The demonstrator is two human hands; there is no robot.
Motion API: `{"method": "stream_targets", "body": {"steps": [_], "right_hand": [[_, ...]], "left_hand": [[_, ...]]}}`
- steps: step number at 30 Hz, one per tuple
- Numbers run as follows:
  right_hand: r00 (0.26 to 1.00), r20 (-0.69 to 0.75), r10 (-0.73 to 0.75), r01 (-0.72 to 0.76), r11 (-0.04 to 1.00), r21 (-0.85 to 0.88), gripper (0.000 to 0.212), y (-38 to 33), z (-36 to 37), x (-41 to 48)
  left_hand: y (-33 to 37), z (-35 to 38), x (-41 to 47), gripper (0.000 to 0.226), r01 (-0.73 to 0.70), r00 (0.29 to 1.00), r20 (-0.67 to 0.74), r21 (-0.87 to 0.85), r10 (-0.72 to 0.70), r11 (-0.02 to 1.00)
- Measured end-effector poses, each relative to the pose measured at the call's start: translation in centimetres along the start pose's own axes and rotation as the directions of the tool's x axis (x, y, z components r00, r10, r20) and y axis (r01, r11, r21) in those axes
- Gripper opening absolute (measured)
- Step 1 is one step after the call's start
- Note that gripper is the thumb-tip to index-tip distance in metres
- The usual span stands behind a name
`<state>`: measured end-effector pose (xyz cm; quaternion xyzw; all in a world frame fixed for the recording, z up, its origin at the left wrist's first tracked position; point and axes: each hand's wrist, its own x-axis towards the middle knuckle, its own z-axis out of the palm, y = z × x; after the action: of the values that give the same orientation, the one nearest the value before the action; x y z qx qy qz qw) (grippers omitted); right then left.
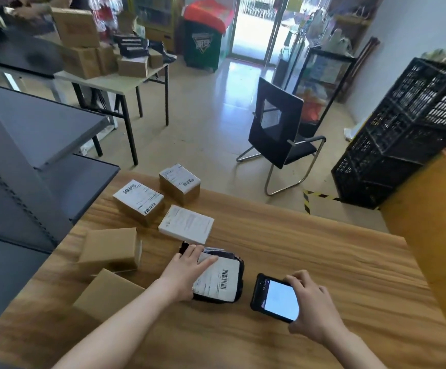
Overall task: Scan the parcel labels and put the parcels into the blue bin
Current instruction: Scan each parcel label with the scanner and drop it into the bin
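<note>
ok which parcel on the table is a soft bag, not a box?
The black mailer bag under the left hand, beside the scanner. The rest are rigid boxes.

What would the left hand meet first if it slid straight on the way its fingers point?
Probably nothing: the left hand on the black parcel points right and away, over bare table, passing the white parcel. Depth is uncertain.

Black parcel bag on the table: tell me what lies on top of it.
A white barcode label and the left hand, fingers flat. The hand hides the label's left part.
</note>
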<state>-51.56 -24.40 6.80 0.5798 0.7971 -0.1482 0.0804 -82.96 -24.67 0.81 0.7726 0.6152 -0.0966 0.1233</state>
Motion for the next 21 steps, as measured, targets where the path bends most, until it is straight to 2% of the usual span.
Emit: {"method": "stream_targets", "body": {"steps": [14, 17, 21], "right_hand": [[0.996, -0.016, 0.082, -0.081, 0.996, 0.041, 0.092, 1.9, 1.4, -3.0], [0.995, -0.03, 0.098, -0.095, 0.991, 0.092, 0.091, 3.1, 1.9, -4.3], [0.98, -0.069, 0.188, -0.167, 0.957, 0.238, 0.095, 5.8, 2.5, -7.0]], "left_hand": [[1.6, 1.1, 1.0, 0.105, -0.054, 0.996, -0.07, 0.028, 0.056, 0.998], [2.9, 1.1, 0.7, 0.102, -0.054, 0.995, -0.081, 0.012, 0.055, 0.998], [6.3, 0.7, 0.6, 0.101, -0.047, 0.994, -0.102, -0.033, 0.043, 0.998]]}}
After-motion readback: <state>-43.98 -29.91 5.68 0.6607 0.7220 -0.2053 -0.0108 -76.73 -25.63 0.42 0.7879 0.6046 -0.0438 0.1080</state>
